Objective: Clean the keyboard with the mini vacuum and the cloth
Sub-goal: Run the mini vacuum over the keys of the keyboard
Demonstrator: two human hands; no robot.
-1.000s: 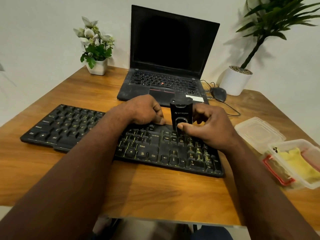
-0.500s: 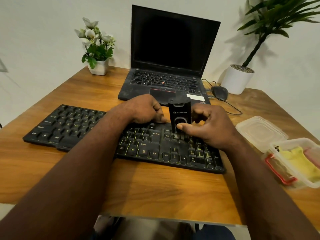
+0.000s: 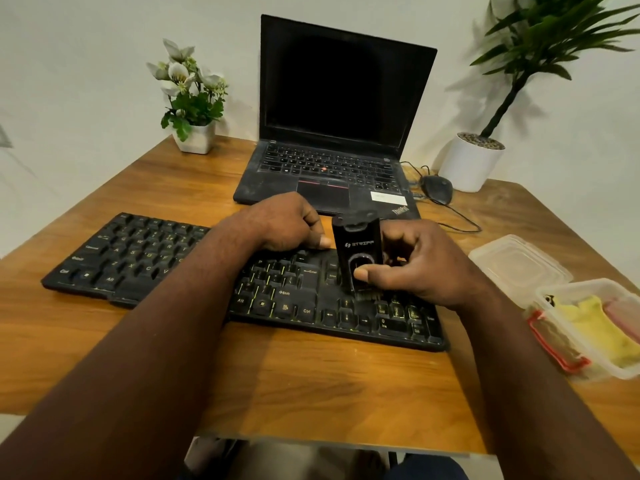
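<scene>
The right hand (image 3: 420,263) gripped a black mini vacuum (image 3: 358,252) upright, its brush end touching the black keyboard (image 3: 145,261) on the wooden table (image 3: 311,382). The left hand (image 3: 282,223), fingers curled closed, rested on the keyboard's far edge. A yellow cloth (image 3: 588,323) lay in a clear container (image 3: 554,296) at right.

Head camera looks forward and down; close over the desk (image 3: 311,382).

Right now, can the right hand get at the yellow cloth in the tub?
Probably yes, once freed. The right hand is shut on the mini vacuum over the keyboard. The yellow cloth lies in an open tub on that hand's side, its lid off, with nothing between.
</scene>
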